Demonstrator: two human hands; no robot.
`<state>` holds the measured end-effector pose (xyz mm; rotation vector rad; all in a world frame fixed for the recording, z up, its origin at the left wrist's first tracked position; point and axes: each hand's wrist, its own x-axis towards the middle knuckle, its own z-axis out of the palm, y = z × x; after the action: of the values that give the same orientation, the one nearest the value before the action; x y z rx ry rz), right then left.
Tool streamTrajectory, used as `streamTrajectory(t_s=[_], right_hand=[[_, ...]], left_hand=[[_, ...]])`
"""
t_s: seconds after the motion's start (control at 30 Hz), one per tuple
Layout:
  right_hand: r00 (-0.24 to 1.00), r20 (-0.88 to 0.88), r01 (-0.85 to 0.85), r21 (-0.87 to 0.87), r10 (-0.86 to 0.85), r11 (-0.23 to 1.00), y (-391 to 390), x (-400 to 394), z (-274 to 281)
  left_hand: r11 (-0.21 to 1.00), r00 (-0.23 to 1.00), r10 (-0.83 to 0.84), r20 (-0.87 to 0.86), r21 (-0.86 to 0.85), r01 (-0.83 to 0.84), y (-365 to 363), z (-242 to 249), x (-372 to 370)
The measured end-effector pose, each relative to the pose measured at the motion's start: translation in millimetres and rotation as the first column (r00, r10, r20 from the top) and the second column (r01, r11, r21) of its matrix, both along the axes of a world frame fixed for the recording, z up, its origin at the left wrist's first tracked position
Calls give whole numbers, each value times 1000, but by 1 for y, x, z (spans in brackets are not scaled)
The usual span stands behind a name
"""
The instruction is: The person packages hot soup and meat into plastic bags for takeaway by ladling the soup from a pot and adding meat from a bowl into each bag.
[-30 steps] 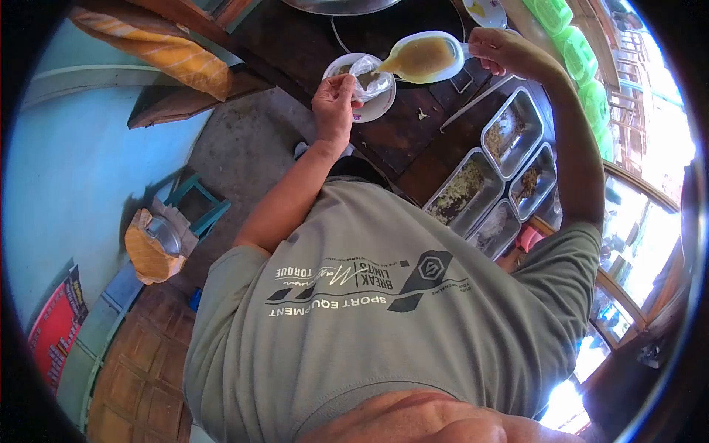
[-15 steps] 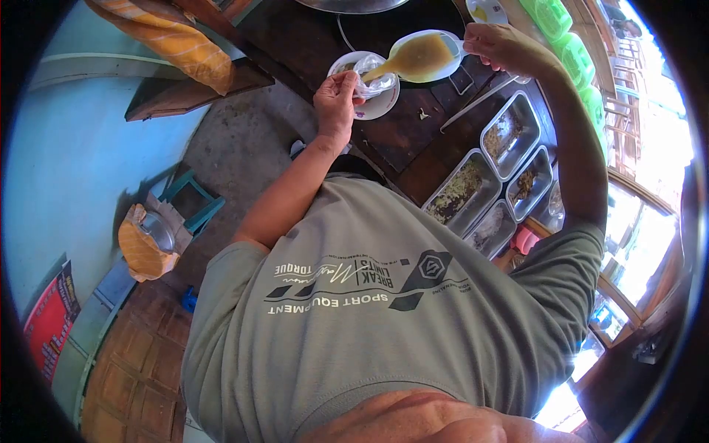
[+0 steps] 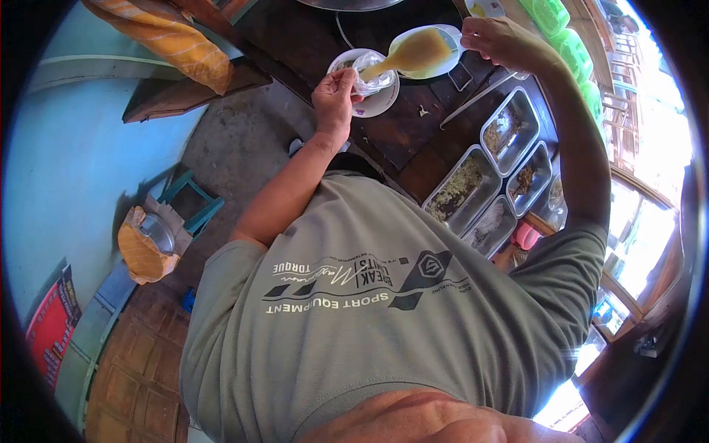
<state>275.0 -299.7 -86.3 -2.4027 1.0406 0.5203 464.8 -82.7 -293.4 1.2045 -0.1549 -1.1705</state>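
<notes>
My left hand [image 3: 336, 96] pinches the rim of a clear plastic bag [image 3: 368, 72] over a white bowl [image 3: 377, 105] on the dark table. My right hand [image 3: 480, 38] is closed on the handle of a pale plastic scoop [image 3: 456, 46], tilted toward the bag. Yellowish-brown liquid [image 3: 421, 53] fills part of the scoop and runs from its narrow end into the bag's mouth. The bag's lower part sits in or just over the bowl; its contents are hard to make out.
Metal trays [image 3: 465, 188] with chopped food stand right of the dark table [image 3: 391, 136]. A long thin utensil [image 3: 473, 102] lies beside them. Green plastic containers [image 3: 570, 55] line the upper right. A large metal pan rim [image 3: 351, 4] shows at the top, a small white dish [image 3: 485, 8] near my right hand.
Both hands keep nearly the same pose, and the liquid still runs into the bag. The scoop and my right hand have shifted very slightly.
</notes>
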Motion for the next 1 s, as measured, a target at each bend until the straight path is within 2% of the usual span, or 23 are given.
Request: streamTrajectory(t_s=[0.1,0.2,0.3,0.4,0.6,0.7,0.8,0.9,1.0], right_hand=[[997,52,-48,-55,50,997,4,0,0],[999,-44,-17,-20,16,1000,10,12,11],[941,146,-269,-224,305,937,2,2,-6],[988,25,-148,-164,154,975,16,14,7],[982,78,-159,-122,170,980,21,16,2],[975,101,-178,-166,197,970,28,18,1],[987,17,-152,-189,158,970,39,27,8],[977,44,-190,-244,207,951,39,22,-2],[970,-2,-233,-296,243,926,46,25,0]], left_hand=[[1000,1000,-4,4,2,4,0,0,1],[1000,1000,-13,7,9,13,1,3,2],[1000,1000,-14,-7,3,14,1,4,2],[1000,1000,-19,-1,-12,19,1,1,2],[999,1000,-26,-16,-29,25,1,-8,3],[999,1000,-23,-17,-33,23,2,-8,2],[999,999,-23,-26,-41,22,3,-10,2],[999,1000,-24,-20,-35,23,3,-6,2],[1000,1000,-20,-20,-22,19,3,-1,2]])
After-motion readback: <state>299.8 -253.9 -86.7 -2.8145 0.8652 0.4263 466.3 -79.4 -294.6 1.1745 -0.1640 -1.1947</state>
